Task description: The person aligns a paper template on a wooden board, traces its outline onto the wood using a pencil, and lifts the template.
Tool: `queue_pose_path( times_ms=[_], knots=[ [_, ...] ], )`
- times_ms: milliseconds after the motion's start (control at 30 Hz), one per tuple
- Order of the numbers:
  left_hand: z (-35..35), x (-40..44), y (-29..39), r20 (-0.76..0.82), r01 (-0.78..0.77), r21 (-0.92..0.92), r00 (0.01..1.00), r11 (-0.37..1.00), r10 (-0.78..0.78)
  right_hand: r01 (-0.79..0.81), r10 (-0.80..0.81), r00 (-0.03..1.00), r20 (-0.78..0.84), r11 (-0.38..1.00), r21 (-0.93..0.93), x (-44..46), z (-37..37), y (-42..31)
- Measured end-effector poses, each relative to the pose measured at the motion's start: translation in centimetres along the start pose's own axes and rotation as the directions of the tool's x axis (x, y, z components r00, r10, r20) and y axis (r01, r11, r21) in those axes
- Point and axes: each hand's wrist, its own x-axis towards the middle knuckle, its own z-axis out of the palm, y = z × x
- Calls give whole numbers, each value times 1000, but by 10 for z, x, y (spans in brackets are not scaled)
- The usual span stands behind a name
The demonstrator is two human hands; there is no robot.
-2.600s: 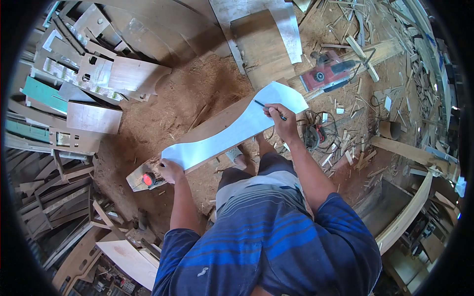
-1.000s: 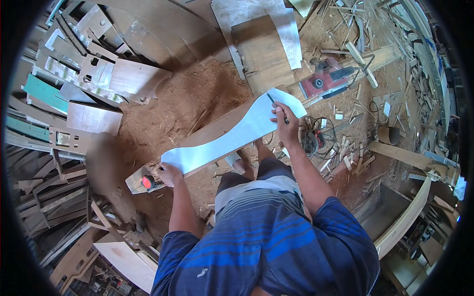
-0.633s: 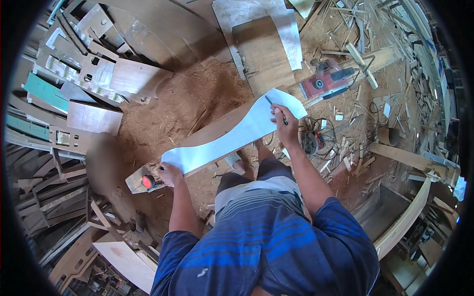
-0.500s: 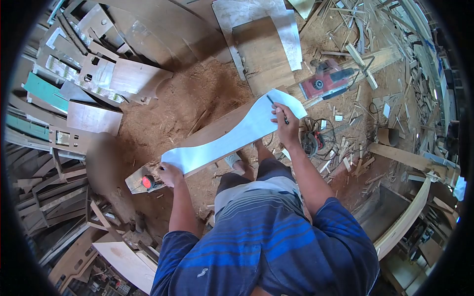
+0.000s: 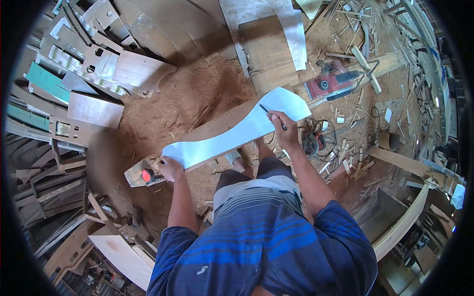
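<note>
A white curved template (image 5: 224,137), broad at the right and narrow at the left, lies along a brown wooden board (image 5: 222,120). My left hand (image 5: 171,168) is closed over the narrow left end of the template, its fingertips partly hidden. In my right hand (image 5: 285,129) is a dark pencil (image 5: 265,108), its tip close to the upper curved edge of the broad part. Whether the tip touches the surface I cannot tell. Just left of my left hand, a red and black tape measure (image 5: 147,175) rests on the board's end.
A red electric planer (image 5: 332,81) sits on the plank beyond the template. Below it, a power tool with a cable (image 5: 312,144) lies among wood scraps. Sawdust (image 5: 192,93) is heaped behind the board. Cut wooden panels (image 5: 143,69) lean at the left, near a blurred person (image 5: 106,163).
My right hand has shifted slightly left and down relative to the template, with the pencil along the curve. My left hand keeps its place; the whole view has shifted a little.
</note>
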Motion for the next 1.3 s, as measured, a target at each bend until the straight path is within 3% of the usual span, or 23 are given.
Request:
queue_pose_path(
  times_ms=[100,300,400,500,700,800,900,1100,1200,1300],
  knots=[
    [-1,1,1,27,19,34,999,999,-20,-39,39,998,-46,999,21,0,2,-3],
    [2,5,-2,52,0,-5,999,1000,1,31,-29,996,86,999,-24,-6,3,-3],
    [2,5,-2,22,-8,45,1000,999,7,9,-9,1000,-12,1000,27,-8,9,-2],
    [4,7,-4,26,-9,60,1000,998,7,113,-100,987,122,988,-103,-10,8,-1],
    [7,6,-8,-15,-33,20,999,999,33,53,-53,999,3,998,-19,-14,16,-8],
    [7,10,-8,16,-6,36,1000,999,6,101,-92,988,125,992,-69,-15,12,-3],
    [3,3,-3,1,-14,25,1000,1000,14,58,-59,998,-13,997,-46,-16,16,-3],
    [-4,1,4,38,16,5,999,1000,-16,110,-98,989,114,989,-98,-18,13,-8],
    [-7,-1,6,38,19,54,999,998,-21,99,-98,995,11,991,-93,-20,17,-9],
    [-2,2,0,9,-24,32,1000,999,24,124,-114,989,95,986,-114,-25,18,-8]
  ],
)
